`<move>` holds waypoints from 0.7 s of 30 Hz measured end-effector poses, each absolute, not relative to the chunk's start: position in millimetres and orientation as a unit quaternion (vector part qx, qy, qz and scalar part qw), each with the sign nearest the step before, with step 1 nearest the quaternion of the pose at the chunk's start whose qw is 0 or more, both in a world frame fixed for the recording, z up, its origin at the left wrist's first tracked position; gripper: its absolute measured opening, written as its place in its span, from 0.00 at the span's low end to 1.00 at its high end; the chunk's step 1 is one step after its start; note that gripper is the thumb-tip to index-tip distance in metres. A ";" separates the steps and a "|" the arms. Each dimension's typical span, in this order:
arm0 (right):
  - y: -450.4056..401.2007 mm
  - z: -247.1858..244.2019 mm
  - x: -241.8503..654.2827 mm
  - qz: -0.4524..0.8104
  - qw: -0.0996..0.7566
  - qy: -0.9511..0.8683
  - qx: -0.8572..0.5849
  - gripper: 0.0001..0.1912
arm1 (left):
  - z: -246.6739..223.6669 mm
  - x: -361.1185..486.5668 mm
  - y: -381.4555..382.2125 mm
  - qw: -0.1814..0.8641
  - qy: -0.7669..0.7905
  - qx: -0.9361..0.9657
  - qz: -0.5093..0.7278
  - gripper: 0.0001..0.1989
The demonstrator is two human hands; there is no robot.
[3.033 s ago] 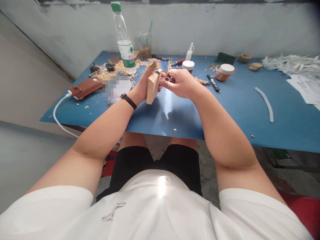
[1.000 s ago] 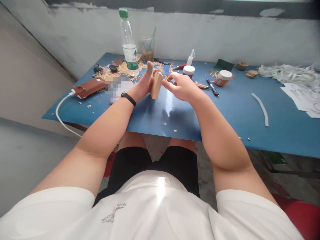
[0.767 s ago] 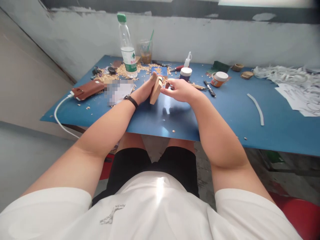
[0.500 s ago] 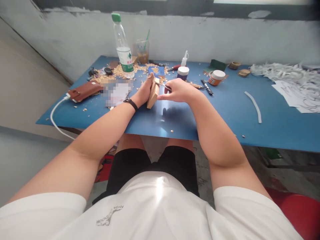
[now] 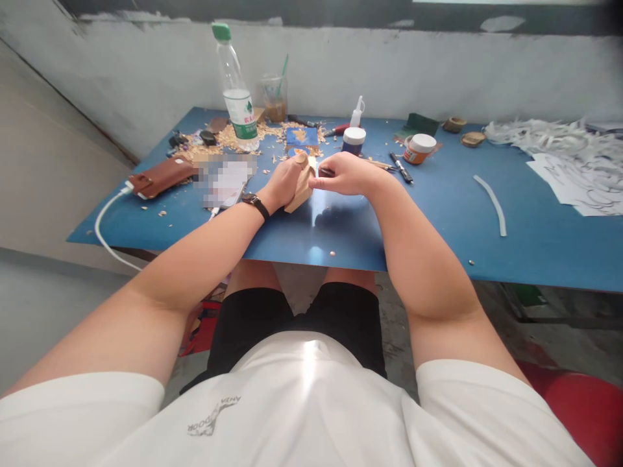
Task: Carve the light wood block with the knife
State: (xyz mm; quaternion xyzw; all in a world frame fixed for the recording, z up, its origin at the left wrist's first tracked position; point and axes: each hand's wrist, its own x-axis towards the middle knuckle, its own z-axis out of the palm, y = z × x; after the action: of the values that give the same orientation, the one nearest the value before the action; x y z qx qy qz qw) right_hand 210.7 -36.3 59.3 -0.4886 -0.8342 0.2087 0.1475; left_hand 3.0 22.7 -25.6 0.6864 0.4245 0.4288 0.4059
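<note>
A pale wooden block (image 5: 302, 189) is tilted above the blue table, near its front edge. My left hand (image 5: 285, 181) is wrapped round the block's left side, its thumb at the upper end. At the block's right side, my right hand (image 5: 344, 174) is closed on a dark-handled tool (image 5: 326, 172), and its thumb reaches the wood. The tool's working end is hidden. Behind my hands, wood chips (image 5: 267, 130) lie scattered round a small blue piece (image 5: 302, 137).
On the table (image 5: 438, 220) stand a water bottle (image 5: 241, 113), a cup (image 5: 275, 97) and paint jars (image 5: 419, 148). A brown case (image 5: 163, 176) and a phone (image 5: 231, 183) lie left. White strips (image 5: 549, 137) and papers (image 5: 574, 188) lie right.
The block has turned in my left hand and leans more to the right at its upper end. My right hand has closed in on it, and less of the tool shows.
</note>
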 end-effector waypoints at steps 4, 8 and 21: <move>-32.4 56.2 209.2 0.205 0.145 -0.837 -0.486 0.31 | -23.5 1.5 22.7 0.381 0.412 0.706 0.432 0.23; -30.1 51.5 205.3 0.197 0.154 -0.843 -0.476 0.30 | -25.3 -0.3 29.1 0.381 0.393 0.716 0.433 0.24; -11.1 33.2 202.3 0.124 0.165 -0.831 -0.516 0.33 | -28.9 2.0 24.1 0.428 0.397 0.673 0.455 0.26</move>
State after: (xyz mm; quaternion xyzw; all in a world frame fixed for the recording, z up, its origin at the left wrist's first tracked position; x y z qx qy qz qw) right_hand 202.3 -11.1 33.2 -0.5160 -0.8314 0.1241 0.1647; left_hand 2.0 24.1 -28.9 0.6725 0.3969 0.4545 0.4285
